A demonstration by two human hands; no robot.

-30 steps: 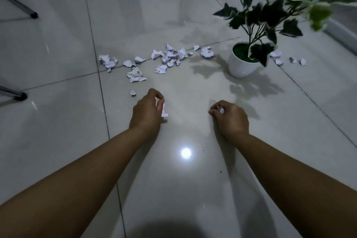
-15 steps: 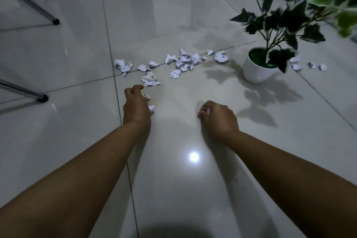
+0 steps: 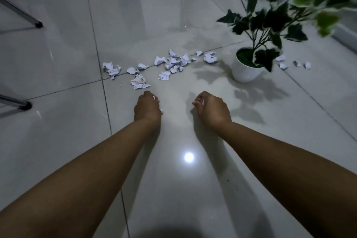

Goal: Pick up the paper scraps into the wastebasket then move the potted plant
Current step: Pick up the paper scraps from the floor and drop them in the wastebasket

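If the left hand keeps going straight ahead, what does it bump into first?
Probably the nearest paper scraps, lying on the floor just ahead of the left hand, which already holds a scrap. Depth is hard to judge.

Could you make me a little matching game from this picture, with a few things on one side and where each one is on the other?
Things:
1. left hand
2. plant pot
3. four small scraps
4. round light reflection

Places:
A. on the floor between the two forearms
B. on the floor to the right of the pot
C. just below the nearest scraps of the big scatter, holding bits of paper
D. standing at the right end of the big scatter of scraps

Pairs: 1-C, 2-D, 3-B, 4-A
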